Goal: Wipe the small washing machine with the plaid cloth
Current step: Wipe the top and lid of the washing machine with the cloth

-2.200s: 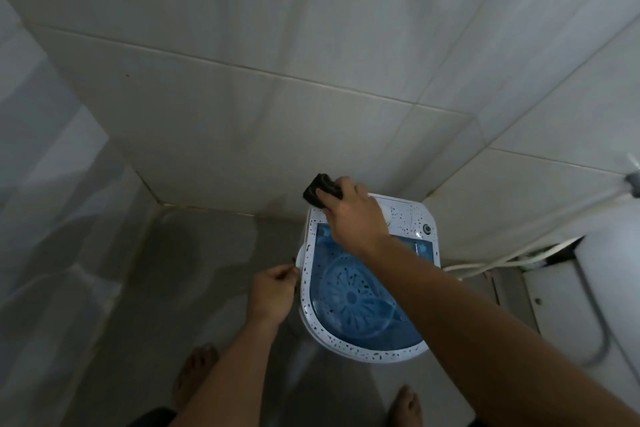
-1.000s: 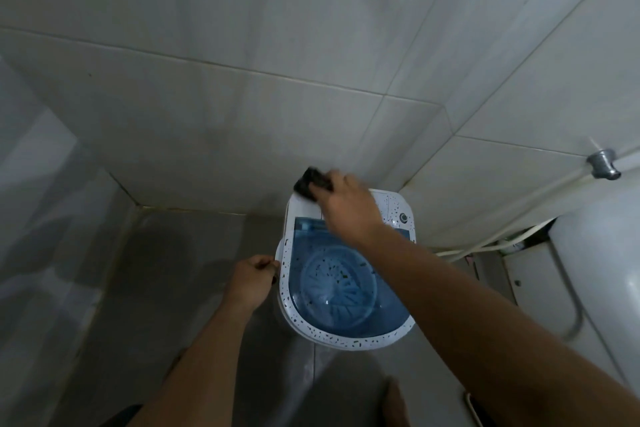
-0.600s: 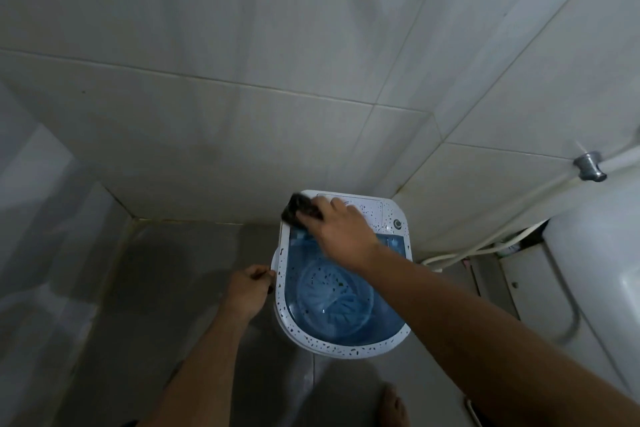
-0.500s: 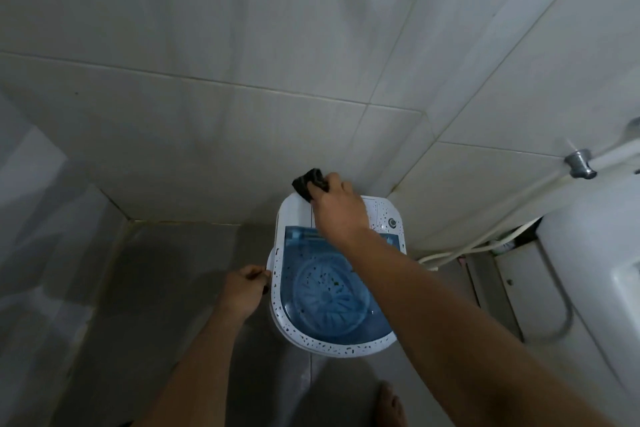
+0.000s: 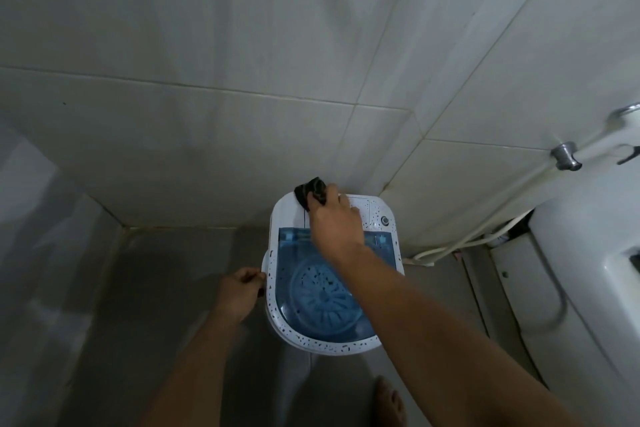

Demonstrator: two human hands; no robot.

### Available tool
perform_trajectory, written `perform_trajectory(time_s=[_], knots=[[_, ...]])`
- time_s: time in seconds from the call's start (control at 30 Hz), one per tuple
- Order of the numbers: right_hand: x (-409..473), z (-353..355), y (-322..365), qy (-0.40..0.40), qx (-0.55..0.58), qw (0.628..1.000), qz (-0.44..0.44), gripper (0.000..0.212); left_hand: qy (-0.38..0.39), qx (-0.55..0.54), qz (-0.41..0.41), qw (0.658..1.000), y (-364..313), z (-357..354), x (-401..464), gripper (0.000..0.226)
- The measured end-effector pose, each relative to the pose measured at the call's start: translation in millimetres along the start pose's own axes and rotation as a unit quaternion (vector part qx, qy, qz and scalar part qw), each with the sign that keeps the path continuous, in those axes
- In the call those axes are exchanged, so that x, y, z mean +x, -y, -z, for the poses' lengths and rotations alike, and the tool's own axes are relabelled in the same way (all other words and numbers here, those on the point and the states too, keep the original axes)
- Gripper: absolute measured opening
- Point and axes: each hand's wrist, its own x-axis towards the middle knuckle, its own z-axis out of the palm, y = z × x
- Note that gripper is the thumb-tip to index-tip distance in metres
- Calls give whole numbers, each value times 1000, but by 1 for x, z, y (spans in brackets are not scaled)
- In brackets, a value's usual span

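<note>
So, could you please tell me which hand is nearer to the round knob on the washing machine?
Right. The right hand presses the cloth just beside the knob; the left hand grips the machine's far left edge.

grey tile floor (image 5: 156,288): small washing machine (image 5: 277,218) stands on it by corner; bare foot (image 5: 389,400) nr front.

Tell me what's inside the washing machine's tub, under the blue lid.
Through the see-through blue lid of the washing machine, a round ribbed agitator disc shows, with dark specks on or over it. The right hand and forearm cover the tub's right side.
</note>
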Motion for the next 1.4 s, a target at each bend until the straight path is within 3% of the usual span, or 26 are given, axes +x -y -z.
perform_trajectory(time_s=[0.1,0.27,0.37,0.47,0.6,0.7,0.9,0.97,1.07,1.1,1.27,1.4], knots=[[-48,-9,7,8,9,999,35,67,4,0,8,1000,-1,1,0,11],[-50,-3,7,11,-36,997,73,62,-1,2,11,1000,-1,-2,-2,12],[-11,7,7,20,-46,999,-3,55,0,10,12,1000,-2,-2,-4,12],[-9,0,13,10,22,999,-48,55,0,10,14,1000,-4,-2,-6,12],[-70,-21,17,4,32,998,45,66,-3,12,8,1000,-3,-2,-5,12],[-66,-19,1,2,4,996,87,64,-2,21,9,1000,-3,-2,-6,13],[6,-3,19,9,31,997,-64,62,-1,27,20,999,-1,0,-2,13],[-5,-12,34,10,18,1000,5,69,5,20,25,999,-2,-1,-2,12],[-30,-27,20,3,-18,973,230,69,20,9,34,999,-4,0,-2,11],[-26,-27,8,-4,-26,967,252,68,22,14,31,999,-4,0,-1,11],[25,6,-12,20,6,999,30,57,18,57,15,998,-8,-1,-7,13],[61,29,-22,133,-8,991,-4,47,11,63,18,998,-6,0,-5,9]])
